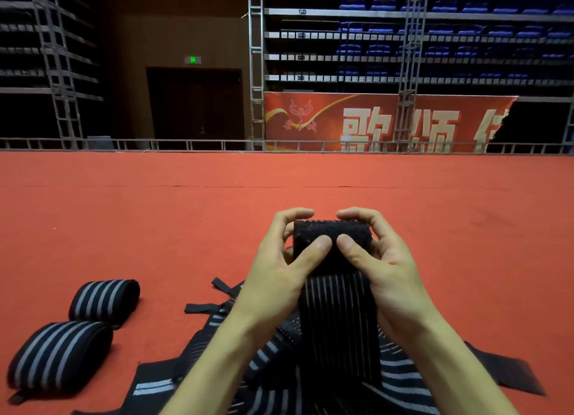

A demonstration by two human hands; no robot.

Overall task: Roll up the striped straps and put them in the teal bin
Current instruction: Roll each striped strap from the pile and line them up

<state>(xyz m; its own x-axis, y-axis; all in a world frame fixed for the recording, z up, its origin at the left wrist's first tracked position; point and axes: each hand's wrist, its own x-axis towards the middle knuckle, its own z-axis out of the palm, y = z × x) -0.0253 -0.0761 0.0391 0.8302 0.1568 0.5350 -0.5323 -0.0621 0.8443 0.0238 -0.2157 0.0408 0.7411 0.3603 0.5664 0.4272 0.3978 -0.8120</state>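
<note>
both hands, left and right, pinch the strap's rolled end; two rolls lie left on the carpet

Striped strap: sides of rolled end covered by fingers of left hand and right hand; number of turns not discernible. Loose strap pile: middle hidden beneath forearms, lower part cut by bottom edge; count indeterminate. Banner: lettering interrupted by truss, truncated at torn right end. Door sign: glyph too small to read.
</note>
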